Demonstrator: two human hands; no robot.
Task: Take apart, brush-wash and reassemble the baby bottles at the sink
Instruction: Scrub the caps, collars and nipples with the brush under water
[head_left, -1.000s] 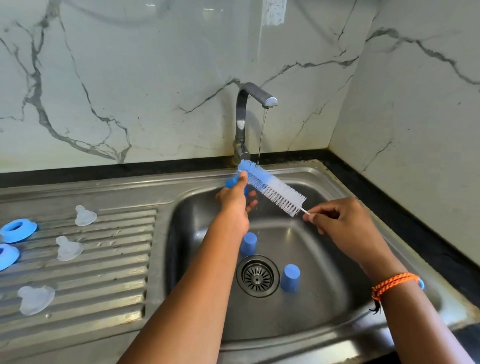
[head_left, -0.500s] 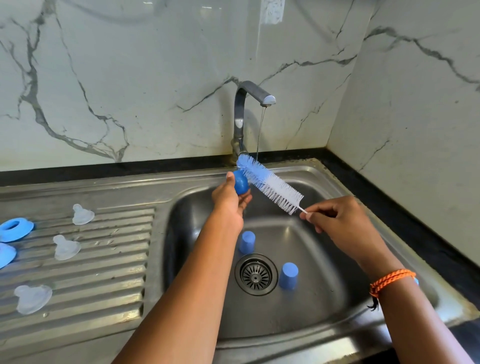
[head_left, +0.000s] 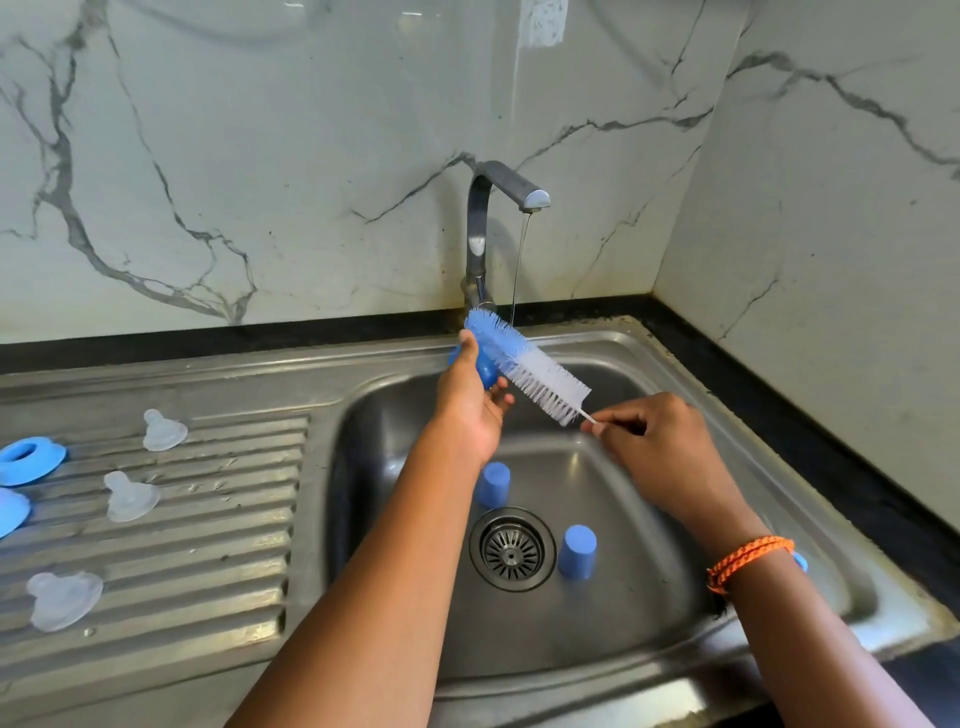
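Head view: disassembly looks done, with three teats (head_left: 163, 430) and blue collars (head_left: 28, 459) on the drainboard (head_left: 218, 530) and two caps (head_left: 576, 552) in the sink (head_left: 779, 467); washing is mid-way, reassembly not started. Left hand (head_left: 470, 402) grips a blue cap (head_left: 485, 368) against the bottle brush (head_left: 524, 369), whose wire stem the right hand (head_left: 660, 441) pinches, beside the tap stream.

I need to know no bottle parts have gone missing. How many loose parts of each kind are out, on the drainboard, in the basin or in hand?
Clear teats on the drainboard: 3
Blue collar rings at the left edge: 2
Blue caps: 3, two in the basin, one held in the left hand at
Total: 8
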